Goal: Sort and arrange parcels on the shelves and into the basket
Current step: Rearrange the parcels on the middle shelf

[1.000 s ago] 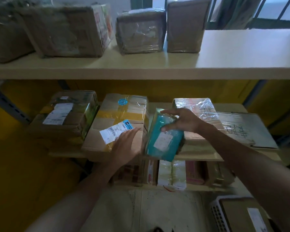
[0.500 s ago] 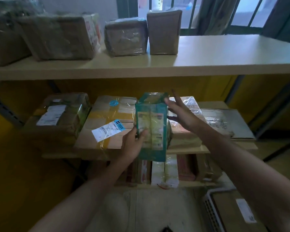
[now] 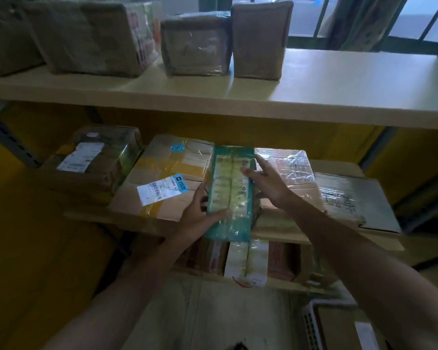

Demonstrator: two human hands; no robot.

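Teal parcel point(image 3: 232, 193): is being held upright at the near edge of the middle shelf point(image 3: 276, 227), its pale printed face being turned toward the camera; its lower end is being kept just past the shelf's front edge.
Left hand point(image 3: 200, 213): is being curled round the parcel's lower left edge, the thumb being pressed across the front and the fingers being hidden behind.
Right hand point(image 3: 268, 184): is being laid against the parcel's upper right edge with the fingers kept straight and spread, the thumb being rested on the front; nothing is being clasped by it.
Left neighbour: a cardboard box point(image 3: 162, 178) with a white and blue label is being touched by the parcel's left side, or nearly so.
Right neighbour: a plastic-wrapped box point(image 3: 288, 170) is being partly covered by the right hand; a flat grey parcel point(image 3: 349, 198) is being kept farther right.
Far left: a dark wrapped box point(image 3: 94, 160) is being stored apart from the others.
Top shelf point(image 3: 339, 79): three brown wrapped boxes point(image 3: 195, 44) are being kept at its left half.
Basket point(image 3: 311, 322): a white corner is being shown at the near right, on the floor.
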